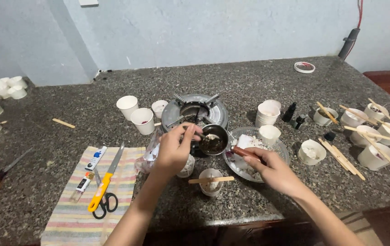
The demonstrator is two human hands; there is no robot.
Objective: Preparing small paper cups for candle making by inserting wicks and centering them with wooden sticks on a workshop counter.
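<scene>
Small dark pot [213, 139] sits just in front of the burner [195, 111]. Right hand [275, 171] fingers closed on its brown handle [245, 152], left hand [174, 148] pinching a spoon [202, 135] into it. Best keep the handle level, stir slowly, cup [211, 181] just beneath

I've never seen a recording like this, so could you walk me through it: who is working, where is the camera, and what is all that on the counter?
There is no machine here: a person works with bare hands, and one camera on their head looks down at a speckled grey stone counter. The right hand holds the reddish-brown handle of a small dark metal pot with dark liquid inside. The left hand dips a thin stirring tool into it. Behind sits a round silver burner. Around lie white paper cups, flat wooden sticks, and a striped cloth with a yellow-handled utility knife and black-handled scissors.
</scene>
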